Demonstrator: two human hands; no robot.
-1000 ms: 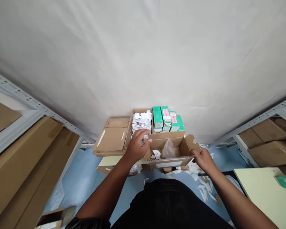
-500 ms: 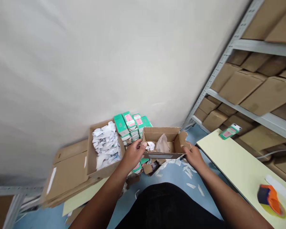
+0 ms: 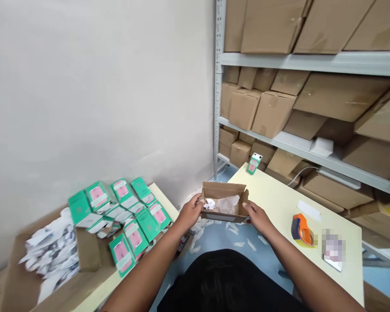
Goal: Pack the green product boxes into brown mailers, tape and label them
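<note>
An open-topped cardboard box (image 3: pixel 225 218) is held in front of me between both hands. My left hand (image 3: pixel 192 211) grips its left end, thumb over the rim. At the right end, my right hand (image 3: pixel 257 216) is closed on the cardboard wall. Inside lie crumpled white paper (image 3: pixel 209 203) toward the left and a pale, translucent-looking wrapping sheet (image 3: pixel 228 204) toward the right. Several green boxes with pink panels (image 3: pixel 148 224) are grouped left of my left arm. Beyond the held box, a single green box (image 3: pixel 254 164) stands on the pale table's far corner.
A large carton (image 3: pixel 11 281) of shredded white paper (image 3: pixel 53 251) sits at left. The pale yellow table (image 3: pixel 271 197) at right bears an orange tape dispenser (image 3: pixel 303 229), a white strip (image 3: pixel 308 210) and a pixelated item. Metal shelving (image 3: pixel 299 63) holds brown cartons. Paper scraps litter the blue floor.
My view has swung to the right, bringing the shelving and table further in. Both hands still hold the cardboard box, which now sits in front of the table's near-left edge.
</note>
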